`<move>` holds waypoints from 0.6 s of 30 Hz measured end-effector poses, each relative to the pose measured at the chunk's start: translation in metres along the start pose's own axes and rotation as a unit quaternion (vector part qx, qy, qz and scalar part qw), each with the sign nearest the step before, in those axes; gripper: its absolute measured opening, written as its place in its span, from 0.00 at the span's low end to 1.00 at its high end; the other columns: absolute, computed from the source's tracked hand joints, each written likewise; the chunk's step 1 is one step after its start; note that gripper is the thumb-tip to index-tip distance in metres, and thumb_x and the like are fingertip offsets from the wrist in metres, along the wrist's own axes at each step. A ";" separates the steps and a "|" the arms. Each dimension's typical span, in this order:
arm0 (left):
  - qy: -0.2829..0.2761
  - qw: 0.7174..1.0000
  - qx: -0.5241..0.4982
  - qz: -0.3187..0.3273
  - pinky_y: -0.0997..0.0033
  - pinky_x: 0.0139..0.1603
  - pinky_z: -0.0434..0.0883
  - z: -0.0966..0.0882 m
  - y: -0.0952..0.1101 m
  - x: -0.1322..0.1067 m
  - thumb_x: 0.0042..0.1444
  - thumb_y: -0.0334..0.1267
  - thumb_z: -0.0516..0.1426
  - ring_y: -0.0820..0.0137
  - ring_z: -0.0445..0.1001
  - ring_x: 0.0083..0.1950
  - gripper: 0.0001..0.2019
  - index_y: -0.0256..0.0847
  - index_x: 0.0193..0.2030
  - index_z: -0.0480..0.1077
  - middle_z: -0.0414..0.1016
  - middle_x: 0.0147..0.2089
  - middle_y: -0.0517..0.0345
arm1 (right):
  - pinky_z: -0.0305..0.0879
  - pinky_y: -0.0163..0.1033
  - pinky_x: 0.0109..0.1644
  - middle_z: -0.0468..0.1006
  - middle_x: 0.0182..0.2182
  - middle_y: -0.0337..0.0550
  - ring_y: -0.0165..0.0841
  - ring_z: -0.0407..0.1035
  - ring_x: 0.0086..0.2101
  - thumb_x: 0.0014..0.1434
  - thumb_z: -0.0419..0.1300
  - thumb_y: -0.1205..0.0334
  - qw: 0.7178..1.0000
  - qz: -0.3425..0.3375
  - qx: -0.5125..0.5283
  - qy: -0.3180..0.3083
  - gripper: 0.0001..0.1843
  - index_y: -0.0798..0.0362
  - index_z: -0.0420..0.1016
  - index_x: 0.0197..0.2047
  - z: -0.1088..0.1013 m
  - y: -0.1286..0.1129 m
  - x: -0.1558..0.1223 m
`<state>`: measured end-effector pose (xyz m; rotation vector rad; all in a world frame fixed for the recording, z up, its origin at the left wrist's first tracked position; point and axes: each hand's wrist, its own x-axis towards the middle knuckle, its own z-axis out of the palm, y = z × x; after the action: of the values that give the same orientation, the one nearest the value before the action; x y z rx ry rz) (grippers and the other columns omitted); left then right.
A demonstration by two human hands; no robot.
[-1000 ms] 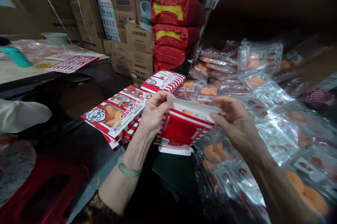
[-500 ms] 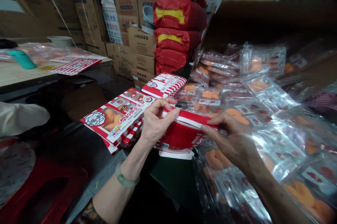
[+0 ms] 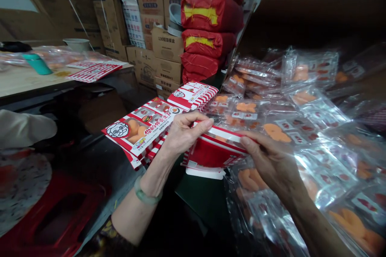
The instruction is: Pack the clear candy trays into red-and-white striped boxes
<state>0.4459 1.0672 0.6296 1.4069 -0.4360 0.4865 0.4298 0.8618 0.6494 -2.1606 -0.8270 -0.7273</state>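
Note:
A red and white printed cardboard box (image 3: 215, 153) stands tilted in front of me, its upper edge towards me. My left hand (image 3: 183, 132) pinches that edge at its left end, thumb on top; a pale green bangle circles the wrist. At the right end of the same edge, my right hand (image 3: 265, 154) grips with thumb and fingers. A white flap (image 3: 205, 172) sticks out at the bottom of the box. Just left lies a stack of filled boxes (image 3: 141, 130) with windows showing orange pieces, and behind it another printed box (image 3: 193, 94).
Clear plastic packs (image 3: 325, 168) with orange pieces heap up on the right. A table (image 3: 36, 84) at left bears a teal bottle (image 3: 37, 64). Cartons (image 3: 167, 46) and red bundles (image 3: 208, 13) stack up behind. Another person's sleeve (image 3: 27, 130) shows at left, above a red stool (image 3: 69, 208).
The view has shifted slightly, so things sit further right. Both hands still grip the box, whose upper edge has tipped, with the thumbs pressing along it.

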 end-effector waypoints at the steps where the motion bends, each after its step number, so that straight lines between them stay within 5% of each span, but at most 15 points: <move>1: -0.005 1.000 -0.004 0.011 0.73 0.34 0.66 -0.001 -0.002 -0.001 0.51 0.41 0.63 0.75 0.67 0.28 0.08 0.39 0.26 0.76 0.72 0.25 0.60 | 0.71 0.31 0.39 0.81 0.37 0.40 0.29 0.75 0.36 0.62 0.55 0.66 1.000 -0.010 -0.009 -0.001 0.08 0.53 0.76 0.41 0.000 -0.001 -0.001; 10: 0.007 0.995 -0.012 0.103 0.69 0.41 0.71 -0.005 -0.020 -0.007 0.59 0.40 0.57 0.70 0.74 0.36 0.10 0.40 0.31 0.78 0.77 0.34 0.53 | 0.68 0.42 0.50 0.74 0.47 0.50 0.36 0.70 0.47 0.65 0.49 0.65 0.991 -0.102 -0.081 -0.004 0.17 0.54 0.68 0.55 0.012 0.005 -0.019; 14: -0.017 0.988 -0.024 0.149 0.66 0.44 0.73 -0.006 -0.022 -0.012 0.51 0.38 0.64 0.68 0.76 0.39 0.05 0.40 0.35 0.78 0.78 0.38 0.51 | 0.68 0.43 0.51 0.70 0.52 0.51 0.37 0.68 0.50 0.63 0.52 0.68 0.988 -0.117 -0.085 0.048 0.22 0.49 0.64 0.60 0.023 0.014 -0.030; 18: -0.021 0.981 0.019 0.190 0.65 0.44 0.74 -0.005 -0.026 -0.020 0.45 0.29 0.67 0.67 0.77 0.42 0.12 0.40 0.38 0.76 0.78 0.43 0.51 | 0.68 0.44 0.53 0.69 0.51 0.48 0.35 0.66 0.52 0.62 0.50 0.73 0.990 -0.115 -0.025 0.079 0.23 0.46 0.64 0.58 0.037 0.022 -0.027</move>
<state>0.4443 1.0681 0.5969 1.3766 -0.7401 0.7787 0.4375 0.8690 0.6004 -2.0384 -0.9928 -1.0323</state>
